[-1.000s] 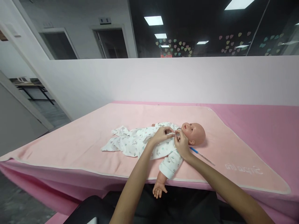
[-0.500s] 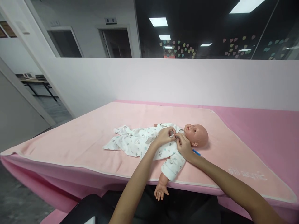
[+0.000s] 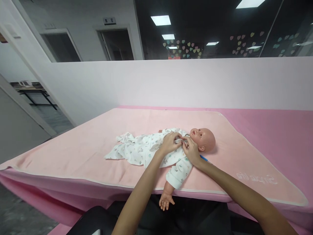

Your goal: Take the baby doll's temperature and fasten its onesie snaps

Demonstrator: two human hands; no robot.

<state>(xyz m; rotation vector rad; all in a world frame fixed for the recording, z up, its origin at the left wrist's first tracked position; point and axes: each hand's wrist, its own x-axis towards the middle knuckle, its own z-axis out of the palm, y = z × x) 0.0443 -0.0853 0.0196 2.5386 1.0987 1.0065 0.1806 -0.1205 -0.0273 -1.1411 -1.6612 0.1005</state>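
Observation:
A bald baby doll (image 3: 204, 139) lies on its back, head to the right, one arm hanging over the front edge. It wears a white printed baby outfit (image 3: 137, 151) that reaches past its feet. At the doll's upper chest, my left hand (image 3: 171, 142) pinches the fabric near the neckline. Close beside it, my right hand (image 3: 191, 150) has its fingers closed on the same part of the cloth, just below the doll's chin. The fingertips almost meet; the small bit of cloth or fastening between them is too small to make out.
A peach blanket (image 3: 93, 140) with white edging covers the pink tablecloth (image 3: 276, 130). A blue pen-like object (image 3: 203, 158) lies beside the doll's head, partly behind my right wrist. Behind the table rises a white wall (image 3: 171, 85) with dark glass above.
The view has shifted slightly. Both hands stay at the doll's neckline; the left fingers have closed in a little toward the right ones.

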